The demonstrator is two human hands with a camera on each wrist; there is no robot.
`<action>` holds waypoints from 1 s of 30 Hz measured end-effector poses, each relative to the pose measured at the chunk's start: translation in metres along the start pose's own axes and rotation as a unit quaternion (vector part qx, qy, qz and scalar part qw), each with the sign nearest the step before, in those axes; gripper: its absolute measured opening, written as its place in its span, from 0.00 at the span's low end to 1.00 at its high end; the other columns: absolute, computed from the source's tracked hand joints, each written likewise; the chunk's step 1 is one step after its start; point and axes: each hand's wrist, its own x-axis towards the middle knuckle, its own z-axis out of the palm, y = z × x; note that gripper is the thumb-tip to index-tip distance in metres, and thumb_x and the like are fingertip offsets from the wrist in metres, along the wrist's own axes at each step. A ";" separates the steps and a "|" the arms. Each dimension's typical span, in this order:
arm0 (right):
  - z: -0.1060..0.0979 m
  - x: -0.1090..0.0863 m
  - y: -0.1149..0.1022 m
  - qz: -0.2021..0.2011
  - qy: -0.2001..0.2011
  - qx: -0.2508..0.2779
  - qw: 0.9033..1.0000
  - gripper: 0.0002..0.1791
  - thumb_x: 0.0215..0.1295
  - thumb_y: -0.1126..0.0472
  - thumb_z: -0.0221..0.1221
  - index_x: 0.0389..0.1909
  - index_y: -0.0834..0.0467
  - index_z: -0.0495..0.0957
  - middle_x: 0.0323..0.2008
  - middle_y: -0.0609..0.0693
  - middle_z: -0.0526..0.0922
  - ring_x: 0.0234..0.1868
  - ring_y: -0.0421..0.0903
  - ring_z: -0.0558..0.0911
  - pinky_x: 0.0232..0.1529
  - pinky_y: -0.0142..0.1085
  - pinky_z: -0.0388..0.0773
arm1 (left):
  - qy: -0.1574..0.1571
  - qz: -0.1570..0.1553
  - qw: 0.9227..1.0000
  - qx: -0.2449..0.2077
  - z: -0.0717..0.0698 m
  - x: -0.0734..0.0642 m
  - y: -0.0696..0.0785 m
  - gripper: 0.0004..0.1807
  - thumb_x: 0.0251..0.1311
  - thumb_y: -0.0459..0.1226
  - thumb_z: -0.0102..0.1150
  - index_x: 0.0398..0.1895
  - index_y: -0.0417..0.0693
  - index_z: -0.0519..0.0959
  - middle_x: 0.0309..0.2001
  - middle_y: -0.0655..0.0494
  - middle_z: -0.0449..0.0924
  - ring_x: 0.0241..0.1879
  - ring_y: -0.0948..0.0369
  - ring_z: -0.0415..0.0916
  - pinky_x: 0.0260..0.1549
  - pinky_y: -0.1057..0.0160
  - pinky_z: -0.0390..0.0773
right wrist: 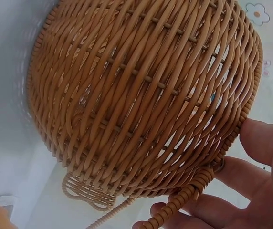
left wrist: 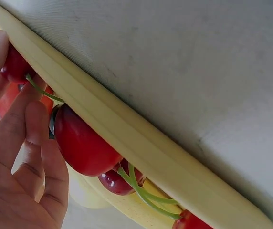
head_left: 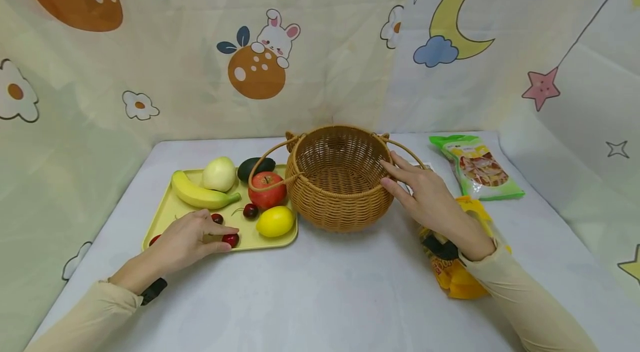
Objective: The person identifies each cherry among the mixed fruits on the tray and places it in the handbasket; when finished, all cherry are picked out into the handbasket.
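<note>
My left hand (head_left: 187, 238) pinches a dark red cherry (head_left: 230, 240) between thumb and fingers at the front edge of a yellow tray (head_left: 270, 245). In the left wrist view this cherry (left wrist: 16, 67) has a green stem, and more cherries (left wrist: 86, 143) lie beside the fingers. My right hand (head_left: 427, 196) touches the right rim of a brown wicker basket (head_left: 340, 210) with its fingers extended. The right wrist view shows the thumb on the basket (right wrist: 141, 95) rim and other fingers by the handle (right wrist: 174, 205), partly hidden.
On the tray lie a banana (head_left: 200, 192), a pale round fruit or onion (head_left: 219, 174), an avocado (head_left: 245, 169), a red apple (head_left: 267, 196) and a lemon (head_left: 276, 222). At right are a green snack bag (head_left: 482, 169) and a yellow bag (head_left: 460, 280), partly under my right forearm.
</note>
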 end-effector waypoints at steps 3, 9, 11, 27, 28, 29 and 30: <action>0.000 0.000 0.000 -0.001 0.001 0.001 1.000 0.29 0.80 0.48 0.52 0.73 0.59 0.70 0.76 0.63 0.63 0.65 0.68 0.76 0.65 0.62 0.72 | 0.004 0.002 1.000 -0.006 -0.001 0.000 0.000 0.21 0.51 0.48 0.78 0.51 0.65 0.89 0.24 0.67 0.67 0.27 0.69 0.58 0.23 0.69 0.59; -0.001 0.000 0.000 0.003 -0.001 -0.001 1.000 0.29 0.80 0.48 0.52 0.73 0.59 0.69 0.76 0.63 0.63 0.69 0.67 0.73 0.66 0.63 0.71 | 0.009 0.003 1.000 -0.021 -0.005 -0.004 -0.002 0.20 0.52 0.50 0.77 0.51 0.64 0.89 0.25 0.68 0.70 0.27 0.70 0.60 0.23 0.70 0.61; -0.001 0.000 -0.001 0.004 -0.004 -0.001 1.000 0.29 0.80 0.47 0.52 0.73 0.59 0.69 0.77 0.63 0.63 0.69 0.67 0.73 0.66 0.63 0.71 | 0.013 -0.001 1.000 -0.026 -0.009 -0.006 -0.004 0.20 0.52 0.50 0.77 0.50 0.62 0.90 0.27 0.67 0.73 0.27 0.70 0.62 0.23 0.70 0.64; 0.000 -0.002 -0.001 0.002 -0.001 -0.003 1.000 0.28 0.80 0.48 0.52 0.74 0.57 0.68 0.77 0.63 0.62 0.69 0.66 0.74 0.66 0.64 0.71 | 0.093 0.079 0.988 -0.100 -0.066 0.003 0.006 0.22 0.46 0.39 0.81 0.49 0.58 0.90 0.27 0.71 0.78 0.28 0.69 0.68 0.23 0.68 0.66; 0.000 -0.001 -0.001 0.002 -0.002 -0.003 1.000 0.28 0.80 0.48 0.52 0.74 0.57 0.68 0.77 0.63 0.62 0.69 0.66 0.74 0.66 0.64 0.71 | 0.099 0.082 0.987 -0.100 -0.070 0.007 0.010 0.22 0.46 0.39 0.82 0.49 0.58 0.90 0.26 0.70 0.76 0.28 0.69 0.68 0.23 0.67 0.66; 0.000 -0.001 -0.001 0.002 -0.003 -0.004 1.000 0.28 0.80 0.48 0.52 0.74 0.57 0.68 0.77 0.62 0.62 0.69 0.66 0.74 0.66 0.63 0.71 | 0.103 0.087 0.986 -0.100 -0.075 0.011 0.014 0.23 0.46 0.38 0.82 0.50 0.59 0.90 0.26 0.70 0.76 0.28 0.69 0.68 0.23 0.67 0.66; 0.000 -0.001 -0.001 0.002 -0.003 -0.003 1.000 0.29 0.80 0.48 0.52 0.74 0.57 0.68 0.77 0.63 0.62 0.69 0.66 0.74 0.66 0.62 0.72 | 0.108 0.092 0.985 -0.102 -0.078 0.015 0.018 0.23 0.46 0.38 0.82 0.50 0.59 0.90 0.26 0.69 0.76 0.27 0.68 0.67 0.23 0.67 0.65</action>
